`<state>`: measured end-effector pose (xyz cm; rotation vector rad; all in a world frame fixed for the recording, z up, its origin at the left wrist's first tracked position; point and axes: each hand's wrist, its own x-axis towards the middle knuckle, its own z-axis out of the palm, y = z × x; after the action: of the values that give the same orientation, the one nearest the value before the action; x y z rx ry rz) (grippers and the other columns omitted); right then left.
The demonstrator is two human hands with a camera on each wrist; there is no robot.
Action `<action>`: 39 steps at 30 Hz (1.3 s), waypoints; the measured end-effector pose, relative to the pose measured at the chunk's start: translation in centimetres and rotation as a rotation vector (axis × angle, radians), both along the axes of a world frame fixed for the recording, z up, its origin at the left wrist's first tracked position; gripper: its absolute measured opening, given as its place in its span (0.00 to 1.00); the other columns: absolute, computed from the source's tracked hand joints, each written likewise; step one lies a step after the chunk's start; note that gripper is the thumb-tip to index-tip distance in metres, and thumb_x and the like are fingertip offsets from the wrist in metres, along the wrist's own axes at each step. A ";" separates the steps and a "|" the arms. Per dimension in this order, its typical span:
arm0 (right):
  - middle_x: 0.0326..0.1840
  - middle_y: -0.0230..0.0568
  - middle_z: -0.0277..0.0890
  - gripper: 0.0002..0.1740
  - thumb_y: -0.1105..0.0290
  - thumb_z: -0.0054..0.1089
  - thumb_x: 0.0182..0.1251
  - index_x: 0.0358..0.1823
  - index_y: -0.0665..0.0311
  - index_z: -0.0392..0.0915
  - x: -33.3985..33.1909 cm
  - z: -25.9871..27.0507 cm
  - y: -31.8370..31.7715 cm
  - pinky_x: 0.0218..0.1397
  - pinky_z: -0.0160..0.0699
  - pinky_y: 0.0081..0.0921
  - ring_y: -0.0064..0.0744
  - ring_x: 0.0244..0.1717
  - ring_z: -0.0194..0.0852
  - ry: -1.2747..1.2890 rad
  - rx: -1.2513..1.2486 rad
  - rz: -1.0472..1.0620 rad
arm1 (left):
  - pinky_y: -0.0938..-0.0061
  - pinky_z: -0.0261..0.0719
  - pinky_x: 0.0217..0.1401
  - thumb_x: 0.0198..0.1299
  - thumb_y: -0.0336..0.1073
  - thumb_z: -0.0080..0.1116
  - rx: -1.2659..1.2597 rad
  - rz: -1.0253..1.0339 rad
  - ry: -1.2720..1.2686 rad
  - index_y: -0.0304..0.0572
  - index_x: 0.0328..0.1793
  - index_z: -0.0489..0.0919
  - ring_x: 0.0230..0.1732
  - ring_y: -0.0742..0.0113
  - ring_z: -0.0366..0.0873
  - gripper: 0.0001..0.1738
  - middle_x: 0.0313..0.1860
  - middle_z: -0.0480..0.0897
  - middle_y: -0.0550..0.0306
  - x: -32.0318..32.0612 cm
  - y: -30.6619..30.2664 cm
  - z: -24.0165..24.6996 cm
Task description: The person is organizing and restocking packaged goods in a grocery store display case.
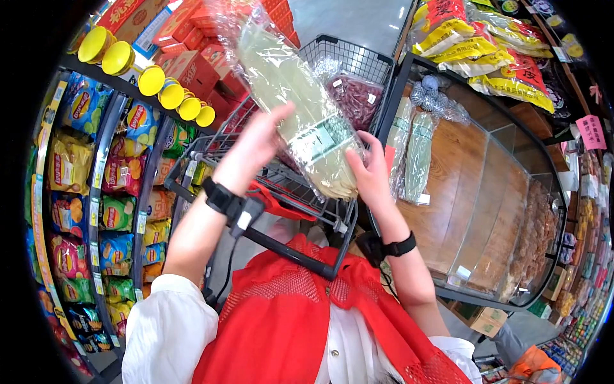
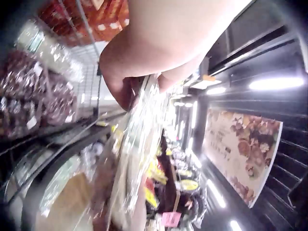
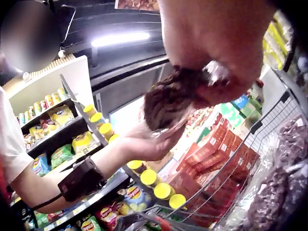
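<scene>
Over the shopping cart I hold a long clear plastic bag of pale green strips (image 1: 288,83), tilted, with a green and white label near its lower end. My left hand (image 1: 252,147), slightly blurred, is at the bag's left edge. In the left wrist view that hand (image 2: 154,48) pinches the shiny wrap between thumb and fingers. At the lower right edge, my right hand (image 1: 373,169) grips the bag near the label. Seen from the right wrist, the bag's end (image 3: 166,106) looks dark, with the right hand (image 3: 216,62) curled on it.
The cart (image 1: 345,48) carries a bag of dark red goods (image 1: 355,99). Right of it, a wooden display bin (image 1: 460,192) has similar pale green bags (image 1: 419,157) at its left side. Chip shelves (image 1: 105,185) line the left; red boxes (image 1: 195,70) are stacked ahead.
</scene>
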<state>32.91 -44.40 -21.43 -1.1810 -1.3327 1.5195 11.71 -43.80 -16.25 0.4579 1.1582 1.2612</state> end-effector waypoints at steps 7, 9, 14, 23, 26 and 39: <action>0.54 0.48 0.60 0.23 0.70 0.47 0.64 0.59 0.68 0.57 0.0 -0.7 -1.7 0.48 0.68 0.29 0.34 0.43 0.69 -0.047 0.251 -0.179 | 0.71 0.75 0.52 0.61 0.35 0.48 -0.198 -0.193 -0.306 0.34 0.56 0.68 0.48 0.64 0.76 0.18 0.50 0.76 0.53 5.6 -4.9 -2.1; 0.60 0.46 0.55 0.28 0.72 0.54 0.57 0.60 0.65 0.58 1.5 1.3 -2.1 0.53 0.67 0.30 0.34 0.52 0.64 0.035 0.118 0.034 | 0.71 0.76 0.50 0.63 0.38 0.47 -0.225 -0.245 -0.331 0.31 0.55 0.69 0.47 0.64 0.77 0.19 0.49 0.77 0.50 4.4 -4.9 -2.0; 0.66 0.47 0.49 0.40 0.74 0.66 0.43 0.61 0.59 0.59 2.8 5.2 -2.2 0.59 0.64 0.32 0.42 0.64 0.54 -0.208 0.546 0.392 | 0.73 0.77 0.46 0.63 0.44 0.45 -0.339 -0.406 -0.295 0.37 0.57 0.68 0.42 0.65 0.77 0.21 0.47 0.78 0.53 2.6 -5.6 0.8; 0.32 0.41 0.77 0.06 0.77 0.57 0.49 0.31 0.62 0.78 1.4 9.5 2.8 0.35 0.76 0.26 0.39 0.33 0.77 -0.318 1.039 0.246 | 0.76 0.79 0.23 0.62 0.59 0.37 -0.380 -0.623 0.354 0.35 0.32 0.74 0.21 0.64 0.79 0.31 0.17 0.77 0.56 -1.3 -2.9 8.4; 0.30 0.42 0.77 0.05 0.74 0.55 0.51 0.29 0.62 0.79 1.0 12.6 4.5 0.34 0.74 0.29 0.40 0.32 0.76 -0.462 1.121 0.203 | 0.74 0.79 0.37 0.60 0.56 0.45 0.002 -0.833 0.107 0.35 0.41 0.74 0.35 0.62 0.80 0.27 0.28 0.80 0.51 -4.2 -1.1 11.1; 0.23 0.34 0.75 0.09 0.71 0.51 0.61 0.28 0.69 0.77 -1.2 16.7 6.6 0.35 0.70 0.20 0.22 0.28 0.72 -0.210 0.748 0.055 | 0.68 0.62 0.63 0.45 0.39 0.67 0.614 -0.383 0.980 0.38 0.65 0.57 0.60 0.62 0.66 0.43 0.55 0.72 0.51 -0.6 1.2 1.1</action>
<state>31.71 -37.82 -4.76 -0.8237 -1.8591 0.7995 11.11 -42.60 -15.17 1.8105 1.3387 1.0273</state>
